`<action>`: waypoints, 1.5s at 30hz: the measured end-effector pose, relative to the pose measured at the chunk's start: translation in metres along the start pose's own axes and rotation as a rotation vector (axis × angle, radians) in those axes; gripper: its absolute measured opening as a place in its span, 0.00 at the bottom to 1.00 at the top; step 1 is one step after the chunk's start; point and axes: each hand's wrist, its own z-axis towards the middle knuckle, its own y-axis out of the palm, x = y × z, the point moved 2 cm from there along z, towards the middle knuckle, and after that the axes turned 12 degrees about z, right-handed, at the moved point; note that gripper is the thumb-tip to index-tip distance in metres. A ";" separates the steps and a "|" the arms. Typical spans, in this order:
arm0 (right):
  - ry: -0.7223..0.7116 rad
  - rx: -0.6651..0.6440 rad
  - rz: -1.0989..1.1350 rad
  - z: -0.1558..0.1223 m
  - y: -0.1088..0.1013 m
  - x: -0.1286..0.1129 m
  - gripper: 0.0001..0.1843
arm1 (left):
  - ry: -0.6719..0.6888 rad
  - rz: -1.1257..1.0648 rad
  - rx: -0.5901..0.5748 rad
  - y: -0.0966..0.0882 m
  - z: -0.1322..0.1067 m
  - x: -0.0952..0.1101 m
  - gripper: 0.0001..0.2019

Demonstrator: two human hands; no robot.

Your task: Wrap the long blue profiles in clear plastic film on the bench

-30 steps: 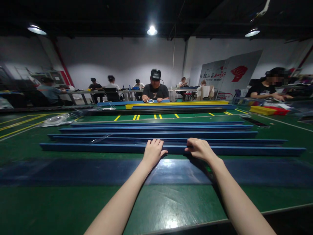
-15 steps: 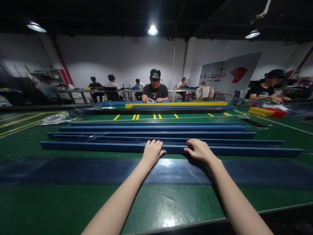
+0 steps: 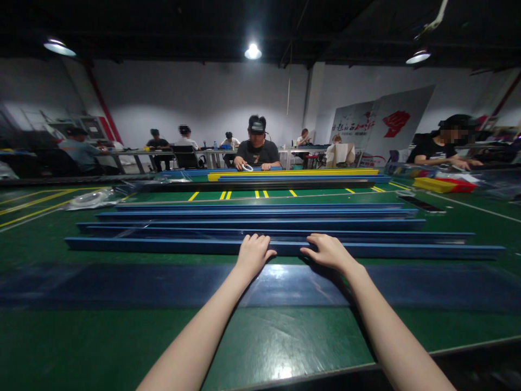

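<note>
Spanning the whole near field: a green work table, glossy, with a lamp glare on its near part.
Dark strip: a long dark blue sheet lies flat on the table, running left to right under both forearms, just in front of the rails.
Rail group: four further blue rails lie side by side behind the front one, all lengthwise left to right, close together.
Nearest blue rail: lies at the front of the group, just beyond the dark blue sheet; both hands are on its middle stretch.
Yellow rail: lies on the far side of the table, well apart from the hands, with more blue rails beside it.
Person opposite: seated behind the yellow rail, dark shirt, both hands on the table.
Plastic wrap: clear, crumpled, on the table at far left.
Left hand: palm down, fingers together and curled over the top of the nearest blue rail, thumb on its near face; holding it.
Right hand: near the left hand, fingers hooked over the same rail, thumb stretched leftward along it; holding it.
Tape roll: small white ring between the hands of the person opposite.
</note>
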 end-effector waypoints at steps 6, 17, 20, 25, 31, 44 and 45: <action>-0.003 -0.006 0.012 0.000 0.000 0.000 0.17 | 0.003 -0.005 -0.012 0.000 0.001 0.000 0.13; 0.000 -0.012 0.035 0.000 -0.002 -0.002 0.16 | 0.015 0.003 -0.009 -0.001 -0.001 0.000 0.12; -0.008 0.000 0.032 0.000 0.000 -0.002 0.16 | 0.017 0.009 -0.005 0.000 -0.001 0.001 0.13; -0.022 -0.004 0.001 0.001 0.003 -0.006 0.17 | 0.016 0.010 0.012 0.001 -0.001 0.001 0.13; -0.005 -0.025 -0.022 0.002 0.003 -0.010 0.17 | 0.012 0.012 0.002 0.001 -0.001 0.001 0.13; -0.065 0.028 0.005 0.005 0.006 -0.012 0.19 | 0.008 -0.001 0.003 0.001 -0.001 0.001 0.12; -0.077 0.041 0.021 0.005 0.007 -0.013 0.19 | 0.010 0.003 0.006 0.001 -0.001 0.001 0.12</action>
